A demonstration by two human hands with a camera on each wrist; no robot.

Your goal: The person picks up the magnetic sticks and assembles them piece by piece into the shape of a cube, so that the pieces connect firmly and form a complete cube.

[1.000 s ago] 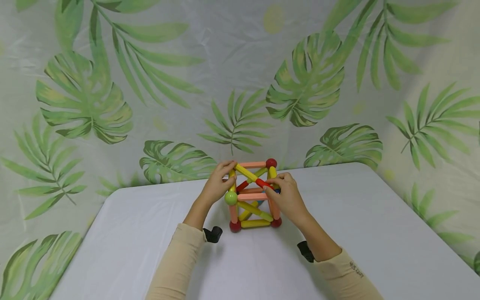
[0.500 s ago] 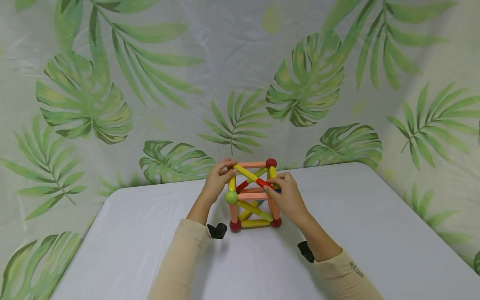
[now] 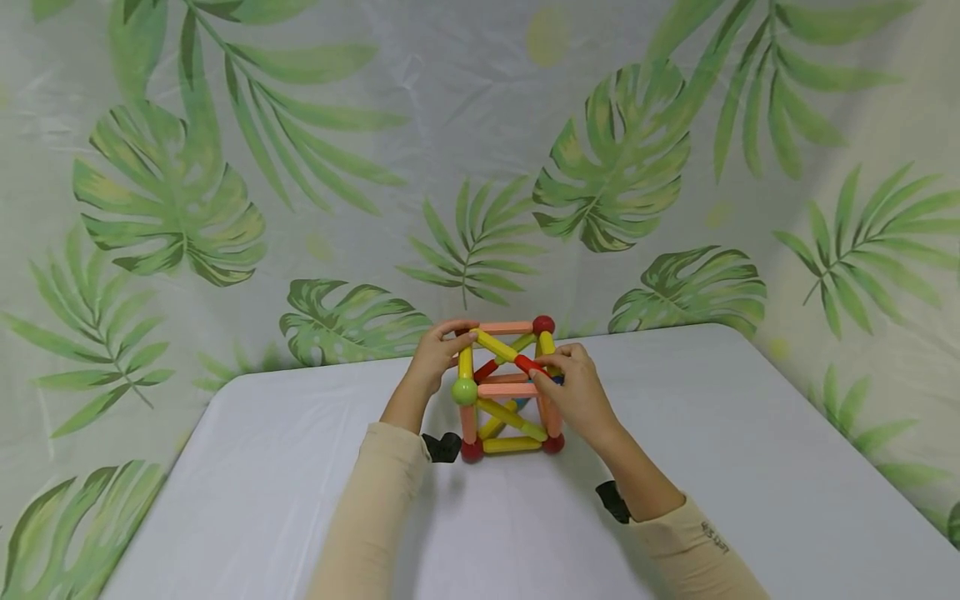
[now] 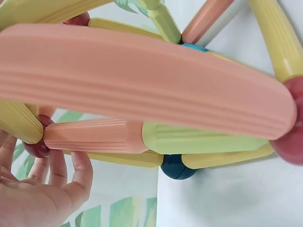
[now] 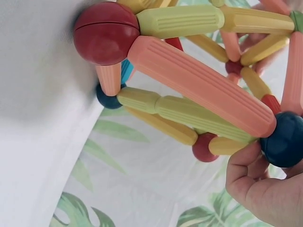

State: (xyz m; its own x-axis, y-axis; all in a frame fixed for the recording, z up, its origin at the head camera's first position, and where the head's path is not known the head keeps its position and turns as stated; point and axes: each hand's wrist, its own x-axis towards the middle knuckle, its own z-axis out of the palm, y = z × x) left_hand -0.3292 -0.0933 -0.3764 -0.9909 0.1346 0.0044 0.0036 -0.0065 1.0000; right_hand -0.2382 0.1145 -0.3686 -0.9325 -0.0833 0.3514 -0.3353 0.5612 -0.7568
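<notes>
A cube built of colored rods and balls, a magnetic stick-and-ball toy (image 3: pixel 507 390), stands on the table. My left hand (image 3: pixel 431 357) grips its upper far left corner; in the left wrist view the fingers (image 4: pixel 81 172) are bent close around a red ball (image 4: pixel 35 149). My right hand (image 3: pixel 579 396) holds the upper near right corner, its fingers curled at a dark blue ball (image 5: pixel 286 139). Across the top runs a diagonal of a yellow rod (image 3: pixel 495 345) and a red rod (image 3: pixel 529 365), the red end between the right fingertips. A green ball (image 3: pixel 464 392) marks the near left corner.
The white-covered table (image 3: pixel 247 500) spreads around the cube. Behind it hangs a leaf-printed cloth (image 3: pixel 465 125). Black wrist cameras show below the left hand and right hand.
My left forearm and wrist have swung right, and the left fingers have shifted at the corner. The right hand and cube stay almost in place.
</notes>
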